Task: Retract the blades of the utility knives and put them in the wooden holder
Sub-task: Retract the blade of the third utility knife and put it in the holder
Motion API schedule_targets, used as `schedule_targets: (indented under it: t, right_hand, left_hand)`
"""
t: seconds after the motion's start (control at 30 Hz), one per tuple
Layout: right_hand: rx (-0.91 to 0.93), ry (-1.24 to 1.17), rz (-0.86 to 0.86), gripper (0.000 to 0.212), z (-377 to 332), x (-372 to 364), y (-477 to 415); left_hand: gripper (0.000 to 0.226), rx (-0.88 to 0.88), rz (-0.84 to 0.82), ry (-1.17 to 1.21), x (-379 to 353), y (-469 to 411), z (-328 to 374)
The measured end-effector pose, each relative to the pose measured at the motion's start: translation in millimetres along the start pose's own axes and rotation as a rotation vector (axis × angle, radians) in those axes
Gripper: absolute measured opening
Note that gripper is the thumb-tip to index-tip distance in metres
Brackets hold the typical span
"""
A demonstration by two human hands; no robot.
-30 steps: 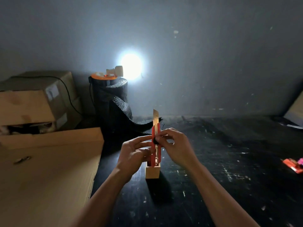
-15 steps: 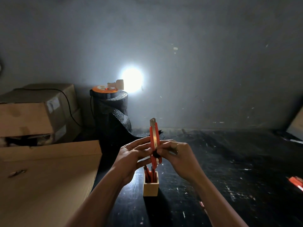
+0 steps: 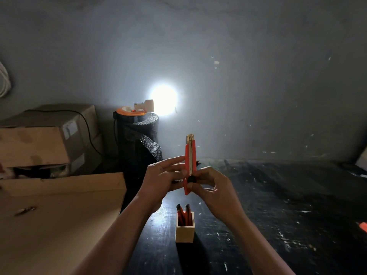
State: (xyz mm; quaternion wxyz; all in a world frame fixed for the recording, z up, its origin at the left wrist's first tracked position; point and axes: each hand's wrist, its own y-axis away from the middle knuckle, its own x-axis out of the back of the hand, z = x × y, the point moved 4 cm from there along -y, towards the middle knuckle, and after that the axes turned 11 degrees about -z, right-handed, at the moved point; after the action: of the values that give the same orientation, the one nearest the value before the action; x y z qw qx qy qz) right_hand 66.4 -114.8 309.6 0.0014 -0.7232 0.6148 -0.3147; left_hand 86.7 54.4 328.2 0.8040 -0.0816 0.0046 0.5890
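Observation:
I hold a red utility knife (image 3: 189,155) upright in front of me with both hands. My left hand (image 3: 161,178) grips its lower body from the left. From the right, my right hand (image 3: 213,187) has its thumb on the black slider near the bottom. Only the metal tip shows at the top of the knife. Below my hands a small square wooden holder (image 3: 185,233) stands on the dark table, with two red knives (image 3: 184,214) upright in it.
A large cardboard sheet (image 3: 59,215) lies at the left, with stacked boxes (image 3: 45,139) behind it. A black mesh roll (image 3: 142,139) with a bright lamp (image 3: 163,100) stands at the back. Another red knife (image 3: 363,226) lies at the table's right edge.
The blade has slid down into the knife body as my right thumb pulled the slider lower. My hands and the knife rose above the holder in the view.

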Motion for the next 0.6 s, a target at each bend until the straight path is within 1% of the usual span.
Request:
schedule_targets:
  t: [0.03, 0.1, 0.17, 0.23, 0.3, 0.33, 0.5, 0.6]
  right_hand:
    - [0.010, 0.024, -0.007, 0.015, -1.6, 0.4, -0.1]
    - [0.024, 0.063, -0.032, 0.023, -4.2, 0.7, 0.3]
    - [0.010, 0.039, -0.029, 0.026, -5.0, 1.4, 2.0]
    - [0.001, 0.006, -0.005, 0.024, -2.9, 2.8, 2.7]
    - [0.000, 0.050, -0.002, 0.017, -0.5, 3.7, 3.3]
    - [0.003, 0.072, -0.009, 0.016, 0.7, 3.6, 4.0]
    - [-0.025, 0.024, 0.000, 0.027, -4.2, 4.9, 7.4]
    - [-0.032, 0.070, -0.015, 0.013, -2.2, 5.5, 5.8]
  left_hand:
    - [0.036, 0.001, 0.007, -0.005, -0.4, -0.7, 0.2]
    - [0.036, 0.003, 0.021, -0.008, -0.6, -2.0, -0.5]
    - [0.035, 0.005, 0.028, -0.002, -0.6, -2.3, -1.6]
    - [0.035, 0.002, 0.025, -0.002, -2.5, -1.8, -2.4]
    - [0.034, 0.000, 0.020, 0.000, -5.4, -0.7, -3.3]
    - [0.034, -0.001, 0.019, 0.004, -6.5, -0.2, -3.6]
    - [0.035, -0.015, 0.013, 0.013, -7.8, 1.5, -2.5]
    - [0.037, -0.025, -0.002, 0.007, -10.9, 3.7, 1.8]
